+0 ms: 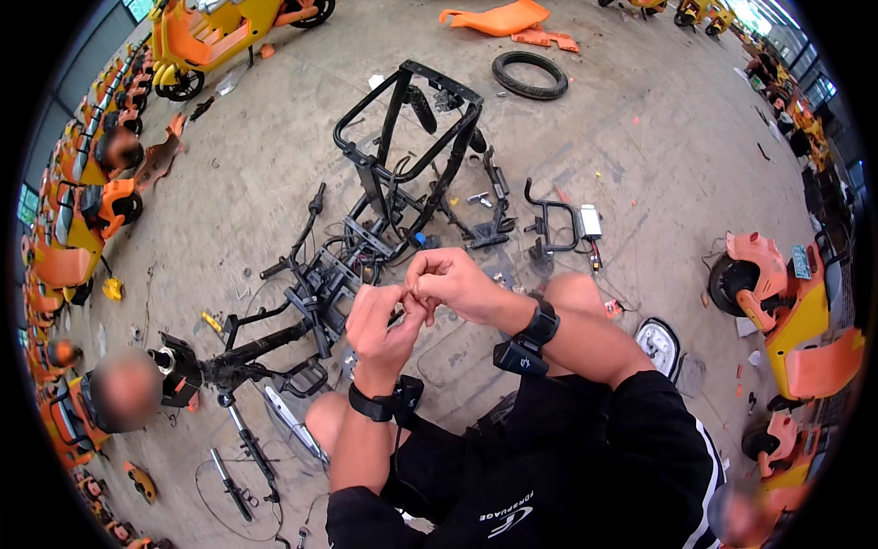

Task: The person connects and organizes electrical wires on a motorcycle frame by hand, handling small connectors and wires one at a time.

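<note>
In the head view, the left hand [377,328] and right hand [450,282] are meeting at the fingertips, both curled into a closed pinch, and whether they are gripping anything small cannot be told. The black frame [369,188] is lying just beyond them on the floor [274,119], presumably heavy and stiff, its bare upper loop [444,80] likely offering the soundest hold. A tubular bracket [551,203] and pale box [590,220] are obstructing its right side, while a tyre [530,74] is lying farther off.

White lettering [509,518], apparently on black shirt [594,467].
</note>
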Demonstrator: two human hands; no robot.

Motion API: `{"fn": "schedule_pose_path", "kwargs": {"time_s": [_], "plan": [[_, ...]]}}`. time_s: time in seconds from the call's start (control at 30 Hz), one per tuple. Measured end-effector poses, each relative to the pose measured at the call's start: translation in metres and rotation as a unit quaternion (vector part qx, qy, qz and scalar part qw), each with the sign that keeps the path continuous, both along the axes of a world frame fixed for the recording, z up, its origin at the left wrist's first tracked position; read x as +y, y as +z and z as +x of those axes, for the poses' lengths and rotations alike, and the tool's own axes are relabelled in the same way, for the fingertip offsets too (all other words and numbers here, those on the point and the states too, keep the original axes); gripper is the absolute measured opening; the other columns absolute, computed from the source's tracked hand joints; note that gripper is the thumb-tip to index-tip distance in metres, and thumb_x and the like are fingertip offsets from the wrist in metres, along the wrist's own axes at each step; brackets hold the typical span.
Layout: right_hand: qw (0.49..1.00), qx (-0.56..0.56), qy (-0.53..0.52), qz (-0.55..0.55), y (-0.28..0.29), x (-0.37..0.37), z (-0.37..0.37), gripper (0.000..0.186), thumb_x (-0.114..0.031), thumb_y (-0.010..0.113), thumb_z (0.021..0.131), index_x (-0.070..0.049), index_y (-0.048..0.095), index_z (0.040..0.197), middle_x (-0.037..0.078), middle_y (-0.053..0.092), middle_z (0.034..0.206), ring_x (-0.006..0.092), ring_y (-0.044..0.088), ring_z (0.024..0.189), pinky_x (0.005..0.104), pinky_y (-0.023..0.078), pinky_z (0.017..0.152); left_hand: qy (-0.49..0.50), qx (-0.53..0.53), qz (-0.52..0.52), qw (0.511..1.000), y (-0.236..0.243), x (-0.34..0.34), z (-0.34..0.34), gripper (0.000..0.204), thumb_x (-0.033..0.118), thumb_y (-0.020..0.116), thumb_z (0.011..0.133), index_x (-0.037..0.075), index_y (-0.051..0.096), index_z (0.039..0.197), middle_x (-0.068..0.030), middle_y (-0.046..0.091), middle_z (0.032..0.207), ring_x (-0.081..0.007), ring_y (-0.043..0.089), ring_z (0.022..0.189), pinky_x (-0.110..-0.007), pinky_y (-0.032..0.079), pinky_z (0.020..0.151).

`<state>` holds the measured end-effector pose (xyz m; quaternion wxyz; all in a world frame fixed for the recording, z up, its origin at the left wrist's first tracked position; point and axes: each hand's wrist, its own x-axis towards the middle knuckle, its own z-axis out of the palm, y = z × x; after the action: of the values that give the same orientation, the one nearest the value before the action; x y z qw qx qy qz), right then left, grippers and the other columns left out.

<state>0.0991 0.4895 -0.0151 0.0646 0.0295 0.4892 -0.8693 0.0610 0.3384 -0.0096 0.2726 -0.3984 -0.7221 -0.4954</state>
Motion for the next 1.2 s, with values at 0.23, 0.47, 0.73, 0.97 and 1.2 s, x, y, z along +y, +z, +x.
{"fn": "schedule_pose_path", "kwargs": {"time_s": [0.23,0.47,0.73,0.97,1.2], "plan": [[1.000,0.005,-0.003,-0.019,-0.002,-0.001,0.002,0.005,0.000,0.056,0.086,0.002,0.060,0.088,0.009,0.064,0.081,0.0174,0.065,0.064,0.0321,0.058,0.055,0.010,-0.001,0.017,1.000,-0.003,0.001,0.001,0.020,-0.013,0.069,0.067,0.000,0.065,0.081,-0.0073,0.062,0.070,-0.0189,0.055,0.058,-0.027,0.044,0.051],[1.000,0.018,0.001,-0.018,-0.001,-0.002,0.003,0.004,0.000,0.058,0.087,0.002,0.060,0.090,0.009,0.065,0.083,0.0168,0.065,0.068,0.0324,0.058,0.057,0.025,0.004,0.032,0.999,-0.003,0.001,0.004,0.020,-0.014,0.067,0.066,0.000,0.065,0.081,-0.0074,0.062,0.070,-0.0194,0.057,0.060,-0.028,0.045,0.054],[0.999,0.033,-0.038,0.016,0.000,-0.005,0.002,0.007,-0.002,0.060,0.087,0.003,0.063,0.090,0.008,0.066,0.082,0.0125,0.065,0.069,0.0277,0.058,0.057,0.022,-0.012,0.035,0.999,-0.004,0.000,0.001,0.023,-0.013,0.070,0.065,-0.001,0.065,0.083,-0.0091,0.065,0.075,-0.0216,0.059,0.062,-0.029,0.047,0.055],[0.989,0.097,-0.004,0.112,0.022,0.016,0.001,0.028,-0.004,0.070,0.081,0.001,0.061,0.106,0.005,0.064,0.095,0.0095,0.062,0.083,0.0240,0.055,0.066,-0.003,-0.027,0.028,0.999,-0.005,-0.005,-0.001,0.023,-0.017,0.065,0.068,-0.003,0.064,0.086,-0.0098,0.064,0.077,-0.0179,0.058,0.064,-0.025,0.047,0.053],[0.978,0.133,0.038,0.157,0.020,0.022,0.000,0.035,-0.002,0.075,0.081,-0.004,0.057,0.111,0.004,0.063,0.096,0.0087,0.060,0.089,0.0222,0.048,0.069,0.002,-0.049,0.029,0.998,-0.006,-0.009,-0.001,0.022,-0.012,0.070,0.064,0.001,0.065,0.082,-0.0087,0.064,0.074,-0.0221,0.059,0.062,-0.029,0.046,0.053]]}}
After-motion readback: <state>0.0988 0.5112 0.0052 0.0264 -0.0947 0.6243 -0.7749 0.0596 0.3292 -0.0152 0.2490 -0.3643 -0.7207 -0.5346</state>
